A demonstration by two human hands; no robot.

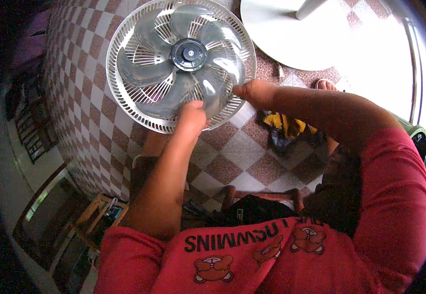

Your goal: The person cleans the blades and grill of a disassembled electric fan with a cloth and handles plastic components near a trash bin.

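A round white fan grille (114, 86) with slotted edges is in front of me, held above the tiled floor. Inside it sits a translucent grey fan blade (145, 73) with a dark round hub (189, 54) at its centre. My left hand (194, 117) grips the near edge of the fan assembly, thumb over a blade and fingers partly hidden beneath. My right hand (257, 92) is at the right edge of the grille, its thumb by the blade; its other fingers are mostly hidden.
A white round base with a pole (290, 36) stands at the upper right, a plug (280, 72) on the floor beside it. Yellow and black cloth (290, 125) lies beneath my right forearm. A wooden shelf (95, 217) is at lower left; a green bin (417, 132) is at far right.
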